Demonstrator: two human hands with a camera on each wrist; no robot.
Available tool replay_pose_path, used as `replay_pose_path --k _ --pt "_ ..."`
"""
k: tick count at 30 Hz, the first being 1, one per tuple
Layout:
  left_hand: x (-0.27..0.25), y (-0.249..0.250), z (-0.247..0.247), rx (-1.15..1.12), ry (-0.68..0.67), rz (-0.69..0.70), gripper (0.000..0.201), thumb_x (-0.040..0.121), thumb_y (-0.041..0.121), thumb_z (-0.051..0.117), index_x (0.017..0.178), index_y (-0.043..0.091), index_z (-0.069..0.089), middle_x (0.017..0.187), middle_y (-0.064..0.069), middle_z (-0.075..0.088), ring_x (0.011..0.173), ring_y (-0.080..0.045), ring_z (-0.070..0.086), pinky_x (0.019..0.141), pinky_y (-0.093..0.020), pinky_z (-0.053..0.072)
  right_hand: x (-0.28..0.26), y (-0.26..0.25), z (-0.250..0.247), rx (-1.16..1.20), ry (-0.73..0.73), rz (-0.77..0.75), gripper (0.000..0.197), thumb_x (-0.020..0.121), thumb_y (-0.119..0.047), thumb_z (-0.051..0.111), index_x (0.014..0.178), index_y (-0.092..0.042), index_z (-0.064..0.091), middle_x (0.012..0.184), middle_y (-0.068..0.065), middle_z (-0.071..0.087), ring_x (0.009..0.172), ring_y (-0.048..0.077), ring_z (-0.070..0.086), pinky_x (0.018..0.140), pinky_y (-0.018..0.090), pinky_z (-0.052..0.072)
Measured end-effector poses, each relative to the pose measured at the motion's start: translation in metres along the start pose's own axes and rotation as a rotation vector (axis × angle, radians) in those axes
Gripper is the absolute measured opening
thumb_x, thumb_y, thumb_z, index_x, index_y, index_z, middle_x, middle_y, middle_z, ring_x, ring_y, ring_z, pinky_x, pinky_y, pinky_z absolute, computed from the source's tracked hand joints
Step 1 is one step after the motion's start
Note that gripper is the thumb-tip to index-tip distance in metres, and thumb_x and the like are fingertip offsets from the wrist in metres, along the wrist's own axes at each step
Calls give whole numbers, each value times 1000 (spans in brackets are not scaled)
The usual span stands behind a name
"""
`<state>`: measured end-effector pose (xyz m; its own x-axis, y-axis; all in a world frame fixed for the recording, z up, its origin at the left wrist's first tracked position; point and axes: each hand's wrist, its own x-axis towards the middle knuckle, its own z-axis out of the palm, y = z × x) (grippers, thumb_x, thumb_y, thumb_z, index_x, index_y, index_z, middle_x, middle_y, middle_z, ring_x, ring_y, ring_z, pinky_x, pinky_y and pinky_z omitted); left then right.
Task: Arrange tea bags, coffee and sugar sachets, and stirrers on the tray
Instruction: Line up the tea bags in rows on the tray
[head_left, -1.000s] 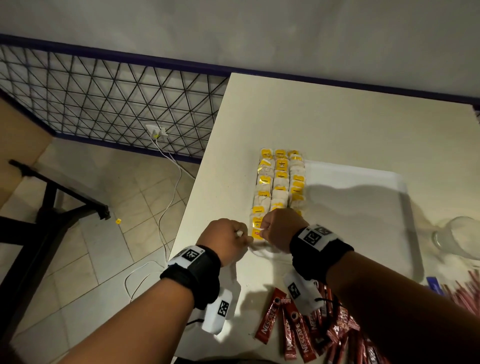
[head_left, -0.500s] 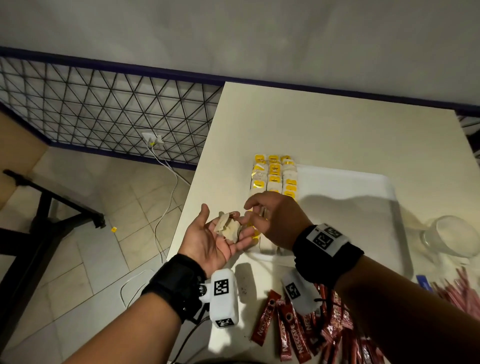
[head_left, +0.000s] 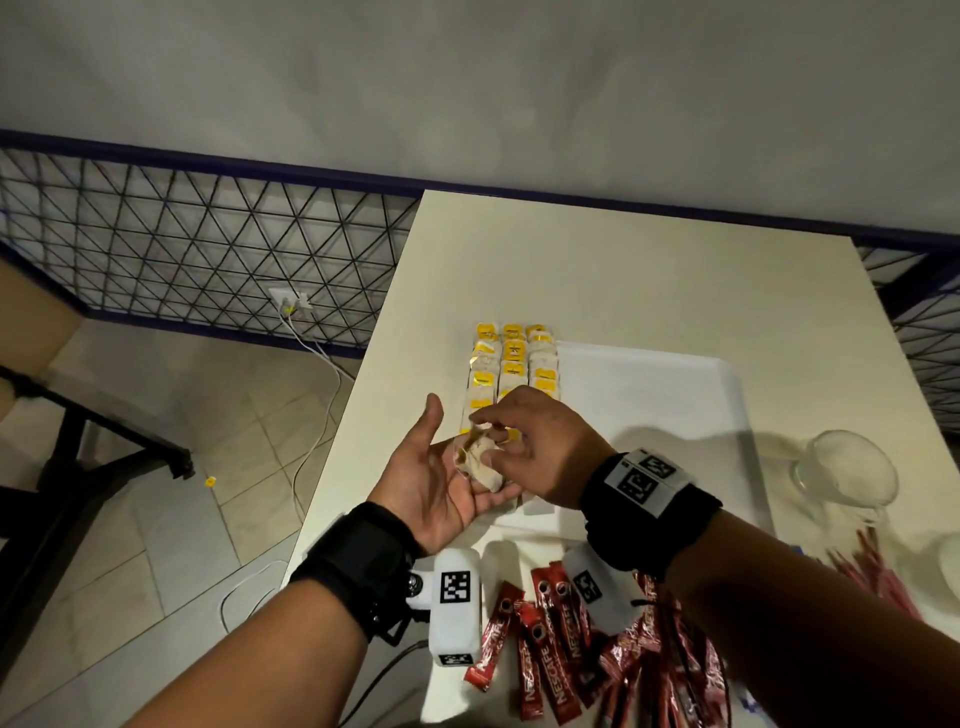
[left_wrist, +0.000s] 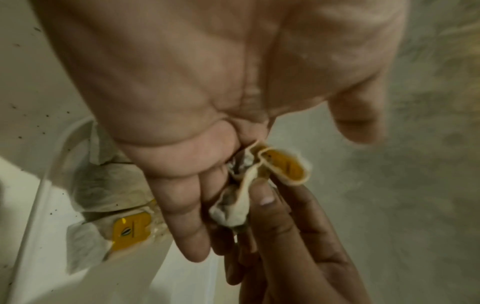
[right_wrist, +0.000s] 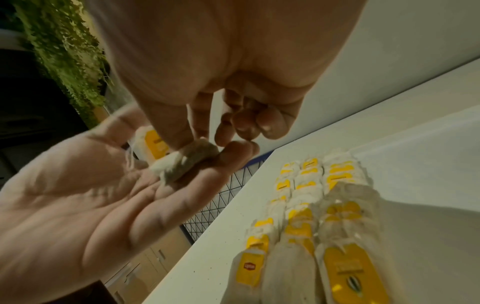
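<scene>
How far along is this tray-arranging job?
Done: three neat rows of tea bags along the white tray's left side. In hand: a crumpled tea bag lies on the open left hand while the right hand pinches it. Left: the red coffee sachets and stirrers lie on the table.

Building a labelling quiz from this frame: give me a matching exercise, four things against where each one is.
Things:
1. crumpled tea bag
2. tea bag rows
3. coffee sachets
4. glass

Places:
A. right of the tray
B. near table edge, below the wrists
C. left side of the tray
D. on the open left hand, pinched by the right hand

Pairs: 1-D, 2-C, 3-B, 4-A
</scene>
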<state>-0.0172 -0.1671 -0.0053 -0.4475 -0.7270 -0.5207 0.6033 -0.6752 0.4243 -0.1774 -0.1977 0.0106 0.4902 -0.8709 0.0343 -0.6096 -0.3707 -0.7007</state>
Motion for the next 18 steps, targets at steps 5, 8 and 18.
replay_pose_path --k 5,8,18 --pt "1 -7 9 87 -155 40 70 44 9 90 109 2 63 104 -20 70 98 -29 69 100 -49 47 -6 1 -14 46 -18 47 21 81 -11 69 102 -15 69 96 -5 49 86 -2 47 72 -1 34" --pt "4 -7 20 209 -144 67 53 62 -5 70 113 3 59 104 -17 71 97 -26 70 95 -45 51 -9 2 -21 75 9 141 17 83 -16 69 101 -15 68 96 -8 48 85 0 50 70 -1 38" --pt "18 -2 33 284 74 20 46 103 37 26 122 8 57 109 -18 68 91 -33 69 96 -49 46 -19 1 -36 349 32 315 19 84 -13 71 74 -24 59 78 -19 64 61 -9 56 64 11 42"
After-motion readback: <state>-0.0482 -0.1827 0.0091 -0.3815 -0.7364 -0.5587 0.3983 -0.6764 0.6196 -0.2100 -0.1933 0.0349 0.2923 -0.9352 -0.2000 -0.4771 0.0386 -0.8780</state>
